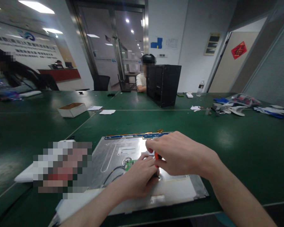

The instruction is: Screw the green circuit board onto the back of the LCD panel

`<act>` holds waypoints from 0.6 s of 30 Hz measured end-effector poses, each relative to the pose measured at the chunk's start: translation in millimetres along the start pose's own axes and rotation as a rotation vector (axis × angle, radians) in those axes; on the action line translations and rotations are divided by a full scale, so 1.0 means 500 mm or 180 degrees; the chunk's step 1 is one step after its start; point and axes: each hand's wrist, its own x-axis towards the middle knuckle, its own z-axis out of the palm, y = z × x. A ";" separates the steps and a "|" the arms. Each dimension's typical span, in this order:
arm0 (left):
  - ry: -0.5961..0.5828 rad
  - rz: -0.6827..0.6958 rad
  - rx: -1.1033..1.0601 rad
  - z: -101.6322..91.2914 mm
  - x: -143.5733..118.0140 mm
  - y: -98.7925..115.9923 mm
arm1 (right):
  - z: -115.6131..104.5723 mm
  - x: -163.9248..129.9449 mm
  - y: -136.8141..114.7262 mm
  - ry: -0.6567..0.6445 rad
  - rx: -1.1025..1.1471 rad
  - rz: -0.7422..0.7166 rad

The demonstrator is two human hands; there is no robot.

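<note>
Panel [123,157], metal back up, lies flat under both hands, right hand [180,154] clamped on an orange-handled screwdriver [156,156] stood upright on it, left hand [138,178] pinching its tip apparently to steady it, a black case [163,83] well beyond.

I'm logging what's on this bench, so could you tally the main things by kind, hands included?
Hands: 2, left hand and right hand, together on a small red-handled tool
Metal panel: 1
Computer case: 1
Cardboard box: 1
Water bottle: 1
Total: 7, the tool counted too
</note>
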 end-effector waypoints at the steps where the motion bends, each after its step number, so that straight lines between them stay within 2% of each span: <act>1: -0.0003 0.0008 0.0013 0.001 0.000 -0.001 | 0.000 -0.001 0.000 0.0008 0.0003 0.0001; 18: -0.0068 -0.0049 0.0057 0.000 0.002 -0.001 | 0.000 0.003 -0.005 0.0074 -0.0175 0.0156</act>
